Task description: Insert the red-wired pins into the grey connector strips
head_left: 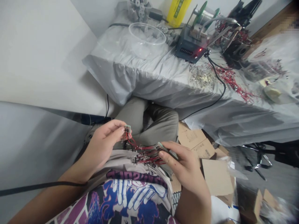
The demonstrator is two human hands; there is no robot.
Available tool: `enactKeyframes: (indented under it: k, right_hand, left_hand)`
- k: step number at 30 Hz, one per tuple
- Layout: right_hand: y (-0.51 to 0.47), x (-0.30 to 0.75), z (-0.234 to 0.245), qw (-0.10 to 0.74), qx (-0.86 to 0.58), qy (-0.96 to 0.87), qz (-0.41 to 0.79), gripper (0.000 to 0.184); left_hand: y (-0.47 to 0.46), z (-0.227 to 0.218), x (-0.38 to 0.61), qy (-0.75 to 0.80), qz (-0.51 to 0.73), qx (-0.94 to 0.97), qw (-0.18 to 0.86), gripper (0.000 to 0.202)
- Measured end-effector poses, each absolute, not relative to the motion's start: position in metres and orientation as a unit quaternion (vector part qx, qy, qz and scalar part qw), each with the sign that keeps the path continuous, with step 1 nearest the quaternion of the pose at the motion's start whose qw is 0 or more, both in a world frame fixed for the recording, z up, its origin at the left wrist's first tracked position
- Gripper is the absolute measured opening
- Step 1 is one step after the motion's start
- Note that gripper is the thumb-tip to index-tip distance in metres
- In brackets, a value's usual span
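Observation:
My left hand (101,146) pinches a small green circuit board (127,128) between thumb and fingertips, with red wires hanging from it. My right hand (182,165) holds a similar small board (159,145) at the other end of the tangle. Between my hands sags a bundle of red and black wires (147,156) with several small boards attached. The bundle hangs over my lap, above my printed shirt (134,196). Fingers hide part of each board.
A table under grey plastic sheeting (144,74) stands ahead, holding a soldering station (190,46), a clear bowl (146,39), a yellow bottle (177,11), and scattered red wires (230,81). A white wall (42,56) rises left. Cardboard pieces (217,177) lie on the floor right.

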State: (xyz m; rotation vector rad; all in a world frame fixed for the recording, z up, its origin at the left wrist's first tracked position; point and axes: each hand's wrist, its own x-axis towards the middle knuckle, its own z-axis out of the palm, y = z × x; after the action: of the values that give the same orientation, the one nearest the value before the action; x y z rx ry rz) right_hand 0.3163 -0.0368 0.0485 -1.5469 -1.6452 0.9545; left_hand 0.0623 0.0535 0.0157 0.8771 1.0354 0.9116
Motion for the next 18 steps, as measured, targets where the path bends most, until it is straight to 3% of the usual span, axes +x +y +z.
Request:
enactKeyframes:
  k: [8, 14, 18]
  right_hand:
    - [-0.041, 0.332, 0.048, 0.342, -0.581, -0.63, 0.384, 0.015]
    - [-0.043, 0.343, 0.029, 0.459, -0.555, -0.536, 0.441, 0.014]
    - [-0.036, 0.331, 0.023, 0.411, -0.587, -0.539, 0.443, 0.016]
  left_hand:
    - [0.059, 0.017, 0.067, 0.485, 0.467, 0.295, 0.678, 0.02]
    - [0.064, 0.017, 0.065, 0.487, 0.508, 0.255, 0.664, 0.015]
    - [0.057, 0.017, 0.07, 0.479, 0.488, 0.253, 0.685, 0.018]
